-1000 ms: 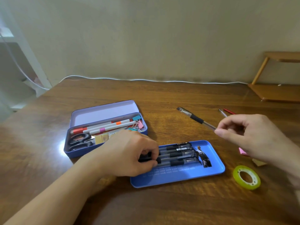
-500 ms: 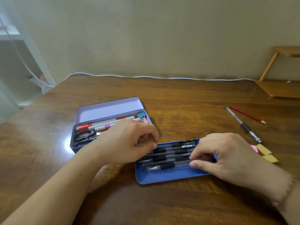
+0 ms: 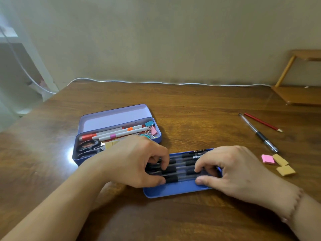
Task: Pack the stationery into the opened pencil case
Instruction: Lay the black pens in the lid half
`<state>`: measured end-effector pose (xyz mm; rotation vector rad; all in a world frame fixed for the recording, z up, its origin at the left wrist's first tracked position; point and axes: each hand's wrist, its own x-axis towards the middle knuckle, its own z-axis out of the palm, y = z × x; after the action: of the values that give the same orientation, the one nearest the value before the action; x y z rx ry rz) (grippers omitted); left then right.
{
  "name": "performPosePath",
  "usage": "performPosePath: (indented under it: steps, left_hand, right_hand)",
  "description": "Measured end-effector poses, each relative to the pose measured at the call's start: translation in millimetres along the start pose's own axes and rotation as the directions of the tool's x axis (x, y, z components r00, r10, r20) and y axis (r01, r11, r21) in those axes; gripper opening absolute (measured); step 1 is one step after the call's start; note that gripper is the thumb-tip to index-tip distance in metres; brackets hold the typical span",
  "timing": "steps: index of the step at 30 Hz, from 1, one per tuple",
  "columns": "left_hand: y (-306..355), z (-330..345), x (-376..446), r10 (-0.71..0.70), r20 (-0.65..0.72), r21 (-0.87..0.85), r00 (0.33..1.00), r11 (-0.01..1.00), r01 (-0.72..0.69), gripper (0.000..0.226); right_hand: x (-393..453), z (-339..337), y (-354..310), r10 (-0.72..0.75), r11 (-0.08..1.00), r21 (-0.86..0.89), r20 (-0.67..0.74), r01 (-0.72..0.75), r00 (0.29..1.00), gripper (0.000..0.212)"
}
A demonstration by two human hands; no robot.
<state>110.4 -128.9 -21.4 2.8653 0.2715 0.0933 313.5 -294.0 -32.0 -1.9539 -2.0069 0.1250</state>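
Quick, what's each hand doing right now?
Left hand: fingers curled, gripping the black pens in the blue tray.
Right hand: pinching the same pens.

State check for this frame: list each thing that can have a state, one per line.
pencil case: lid open, partly filled.
blue tray: out of the case, on the table, holding a row of pens.
left hand: gripping the pens.
right hand: pinching the same pens.
loose pen: unpacked, on the table.
red pencil: unpacked.
sticky note pads: unpacked.
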Motion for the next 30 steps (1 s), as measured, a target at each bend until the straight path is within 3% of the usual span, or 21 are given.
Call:
performPosePath:
  steps: [2,4,6,9,13,20,24,27,30]
  left_hand:
    - [0,0,0,0.010,-0.010,0.000,1.000,1.000,-0.010,0.025]
    - [-1,0,0,0.016,-0.027,-0.028,1.000,0.999,-0.017,0.027]
    - [-3,1,1,0.024,-0.053,-0.047,0.998,0.999,-0.027,0.025]
    - [-4,3,2,0.025,-0.137,-0.012,0.990,1.000,-0.027,0.020]
    - [-4,5,4,0.019,-0.205,0.033,0.978,0.999,-0.012,0.021]
    - [-5,7,4,0.021,-0.226,0.039,0.974,0.999,-0.013,0.019]
    - [-4,8,5,0.035,-0.251,0.025,0.967,0.999,-0.030,0.018]
    - [-3,11,7,0.025,-0.364,-0.007,0.931,1.000,-0.030,0.018]
    - [-3,13,10,-0.072,-0.496,-0.171,0.865,0.985,-0.016,0.034]
  right_hand:
    - [-1,-12,1,0.090,0.988,0.125,-0.016,-0.087,0.996,0.027]
    - [-4,-26,17,0.267,0.948,0.227,-0.191,-0.222,0.945,0.019]
    - [-6,-38,42,0.447,0.893,0.099,-0.306,-0.439,0.840,0.016]
    - [-10,-46,79,0.694,0.678,-0.108,-0.232,-0.727,0.682,0.019]
    - [-12,-41,105,0.806,0.537,-0.188,-0.174,-0.822,0.566,0.030]
    - [-12,-38,107,0.833,0.496,-0.158,-0.191,-0.854,0.519,0.024]
    - [-9,-35,101,0.797,0.530,-0.192,-0.221,-0.826,0.563,0.014]
    - [-6,-38,79,0.664,0.691,-0.138,-0.269,-0.710,0.698,0.008]
    - [-4,-36,43,0.410,0.910,0.054,-0.267,-0.412,0.872,0.007]
